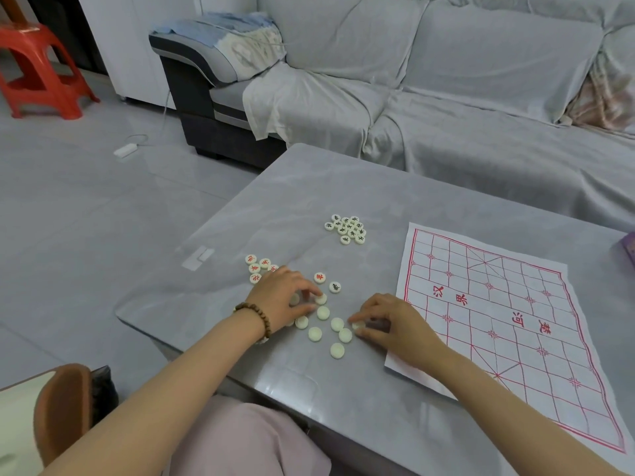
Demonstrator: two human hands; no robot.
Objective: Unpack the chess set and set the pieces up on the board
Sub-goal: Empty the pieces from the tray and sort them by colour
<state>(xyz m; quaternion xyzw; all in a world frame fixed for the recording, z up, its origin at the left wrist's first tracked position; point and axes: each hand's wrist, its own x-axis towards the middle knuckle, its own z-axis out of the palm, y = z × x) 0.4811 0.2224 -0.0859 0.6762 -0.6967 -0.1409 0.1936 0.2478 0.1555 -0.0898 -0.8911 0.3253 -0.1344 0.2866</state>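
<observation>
The table (pixel 378 187) was grey, smooth and shiny. The board (pixel 498 321) near its right edge was thin, wrinkly paper. The round pieces (pixel 323 312) looked like smooth cream plastic. The bracelet (pixel 257 319) had brown wooden beads. Soft matt cloth covered the sofa (pixel 446 63).

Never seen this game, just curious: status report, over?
Left hand pinching a blank piece. Right hand pinching a second piece. Board holds none yet. Nothing blocking.

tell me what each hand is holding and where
The left hand pinches one face-down chess piece by its rim, between thumb and forefinger; the right hand pinches a second piece likewise.
</observation>
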